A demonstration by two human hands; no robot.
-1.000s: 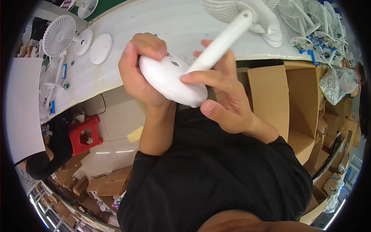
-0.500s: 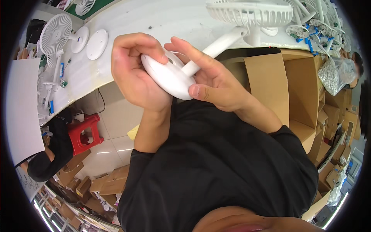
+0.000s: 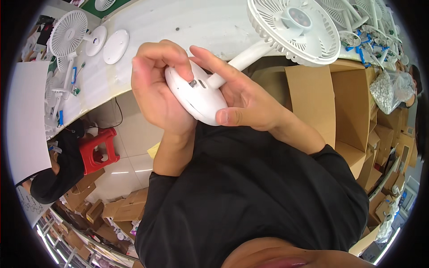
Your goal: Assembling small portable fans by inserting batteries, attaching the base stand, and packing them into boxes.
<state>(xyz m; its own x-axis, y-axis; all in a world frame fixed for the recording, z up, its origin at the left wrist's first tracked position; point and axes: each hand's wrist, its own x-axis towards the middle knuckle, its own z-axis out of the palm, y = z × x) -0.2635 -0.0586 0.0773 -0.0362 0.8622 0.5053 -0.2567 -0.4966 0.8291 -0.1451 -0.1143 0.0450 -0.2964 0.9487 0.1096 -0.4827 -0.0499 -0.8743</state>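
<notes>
A white desk fan is held between my hands over the near edge of the bench, tilted, with its round base toward me. Its stem runs up and right to the round fan head, whose inner side shows ribs and a central hub. My left hand cups the left side of the base, a fingertip at the small slots and dark switch on its face. My right hand grips the other side, thumb on the base's rim and fingers along the stem.
The white bench carries another white fan and a round white disc at left. Several fan parts with blue pieces crowd the far right. Open cardboard box at right; red stool and another person's dark sleeve at left.
The fan has been turned in my hands. Its base now shows the slotted face, and the fan head has swung from edge-on to showing its ribbed inside. Both hands keep their hold.
</notes>
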